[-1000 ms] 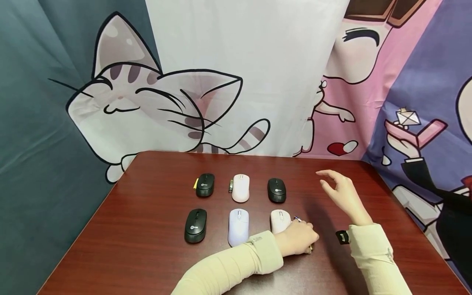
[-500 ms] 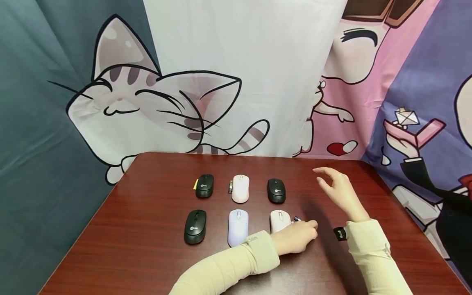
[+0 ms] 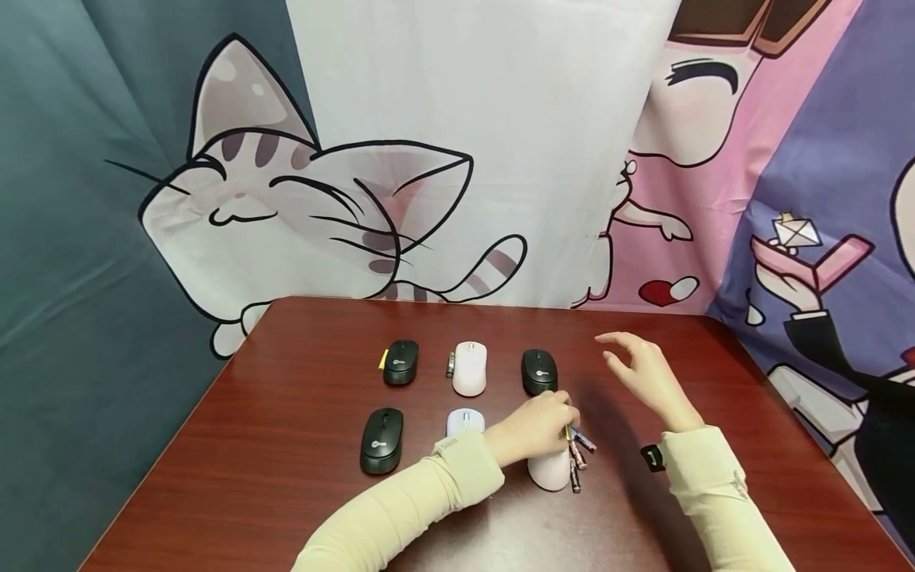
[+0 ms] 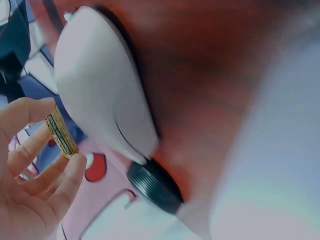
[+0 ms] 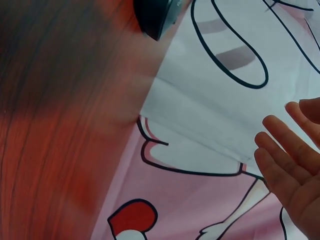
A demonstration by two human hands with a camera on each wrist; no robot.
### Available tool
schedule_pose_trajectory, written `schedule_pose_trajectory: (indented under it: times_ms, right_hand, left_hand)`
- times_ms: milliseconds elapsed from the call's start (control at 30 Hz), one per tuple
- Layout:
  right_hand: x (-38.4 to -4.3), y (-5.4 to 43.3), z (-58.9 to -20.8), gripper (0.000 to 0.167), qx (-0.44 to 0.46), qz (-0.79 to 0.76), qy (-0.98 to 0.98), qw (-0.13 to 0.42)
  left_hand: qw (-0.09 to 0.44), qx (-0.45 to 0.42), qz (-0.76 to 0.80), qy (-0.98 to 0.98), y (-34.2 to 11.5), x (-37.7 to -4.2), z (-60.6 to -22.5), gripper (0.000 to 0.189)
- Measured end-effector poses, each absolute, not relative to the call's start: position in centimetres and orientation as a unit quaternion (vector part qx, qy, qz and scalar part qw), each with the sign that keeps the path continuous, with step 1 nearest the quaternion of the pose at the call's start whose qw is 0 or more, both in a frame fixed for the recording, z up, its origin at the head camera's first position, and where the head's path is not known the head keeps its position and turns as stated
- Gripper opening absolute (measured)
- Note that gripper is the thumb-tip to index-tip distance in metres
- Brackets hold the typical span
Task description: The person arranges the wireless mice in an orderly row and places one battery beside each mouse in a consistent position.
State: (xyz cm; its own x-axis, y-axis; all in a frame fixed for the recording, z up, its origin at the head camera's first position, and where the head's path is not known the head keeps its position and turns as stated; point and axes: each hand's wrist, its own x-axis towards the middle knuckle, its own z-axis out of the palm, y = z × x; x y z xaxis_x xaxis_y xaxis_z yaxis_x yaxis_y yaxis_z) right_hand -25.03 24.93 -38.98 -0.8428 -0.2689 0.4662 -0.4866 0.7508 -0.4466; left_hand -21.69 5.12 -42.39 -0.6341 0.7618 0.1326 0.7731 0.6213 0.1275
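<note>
Wood-grain table [image 3: 257, 469]; left hand [image 3: 536, 427] pinches yellow battery [image 4: 62, 132] by ends, beside white mouse [image 3: 549, 475]. Right hand [image 3: 643, 375] hovers, fingers loosely extended, holding nothing. Battery likely light, rigid, slick; mid-barrel grip probably surer.

curtained work spot: cartoon cloth [image 3: 465, 79] hangs behind a brown table [image 3: 300, 397]

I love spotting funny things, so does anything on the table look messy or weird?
A little: the batteries beside the near white mouse lie at uneven angles, while the six mice stand in neat rows. The left hand pinches another battery. Nothing looks spilled.
</note>
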Motion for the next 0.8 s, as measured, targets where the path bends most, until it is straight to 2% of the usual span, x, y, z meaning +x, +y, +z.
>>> schedule_pose_trajectory:
  times_ms: [267,533,800]
  right_hand:
    - [-25.9,23.9,-40.0,0.025,0.214,0.282,-0.925,0.141]
    - [-27.0,22.4,-40.9,0.025,0.234,0.265,-0.93,0.106]
    - [-29.6,20.6,-42.4,0.029,0.292,0.232,-0.928,0.015]
  left_hand:
    - [0.019,-0.385,-0.092,-0.918,2.4,-23.5,-41.9,0.013]
    - [0.011,-0.361,-0.109,-0.926,0.4,-25.5,-42.2,0.022]
    - [-0.009,-0.336,-0.121,-0.934,-0.4,-27.5,-42.4,0.011]
